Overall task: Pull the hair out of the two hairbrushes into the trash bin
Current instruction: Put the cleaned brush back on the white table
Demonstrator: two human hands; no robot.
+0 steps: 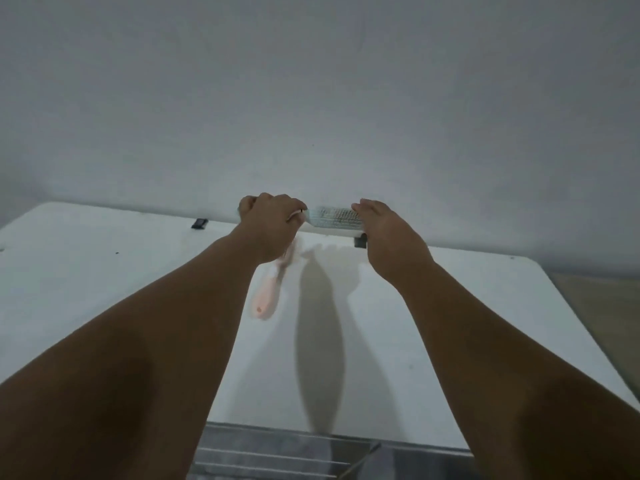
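Tabletop (104, 289), white, fills the lower view, with a small black clip (199, 223) on its far edge at the left. Next comes the left hand (270, 220), raised above the far edge, fingers curled tight round the handle of a pale hairbrush (332, 218) held level, bristles facing the camera with dark hair caught in them. Beneath that wrist a pink hairbrush (268, 292) lies flat on the table, handle toward the viewer. At the pale brush's head end sits the right hand (384, 233), back upward; its fingertips are hidden, so whether it pinches anything cannot be told. A second black clip (360, 241) shows just below it. Wooden floor (606, 306) lies far right.
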